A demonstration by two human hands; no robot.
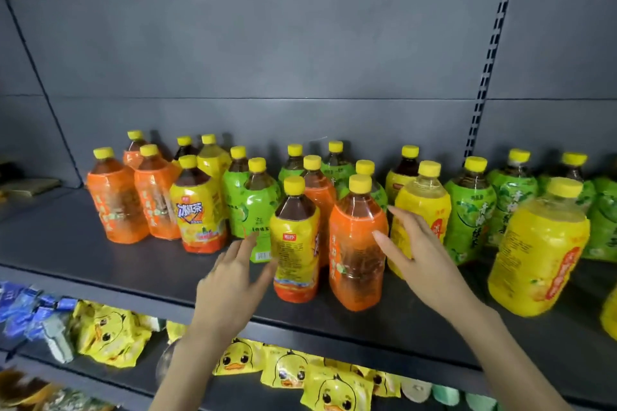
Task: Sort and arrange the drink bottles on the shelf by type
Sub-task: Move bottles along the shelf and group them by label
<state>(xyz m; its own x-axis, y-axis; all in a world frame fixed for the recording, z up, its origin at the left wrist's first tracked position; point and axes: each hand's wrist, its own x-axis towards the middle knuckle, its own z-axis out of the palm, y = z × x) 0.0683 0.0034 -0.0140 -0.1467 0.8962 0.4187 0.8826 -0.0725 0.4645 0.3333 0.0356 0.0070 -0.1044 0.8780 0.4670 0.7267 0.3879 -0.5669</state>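
Many yellow-capped drink bottles stand mixed on the dark shelf (100, 264). At the front stand a yellow-labelled bottle (294, 243) and an orange-labelled bottle (357, 250). My left hand (233, 277) is open just left of the yellow one, fingers spread, thumb near its lower label. My right hand (414, 243) is open to the right of the orange one, fingertips close to its side; contact is unclear. Orange bottles (115, 200) group at the left, green ones (253, 207) in the middle, and more green bottles (470, 210) stand at the right.
A large yellow bottle (537, 253) stands near the front edge at the right. Another yellow one (422, 213) is behind my right hand. Below, a lower shelf holds yellow duck snack packs (110, 334) and blue packs (26, 304). The shelf back panel (300, 60) is bare.
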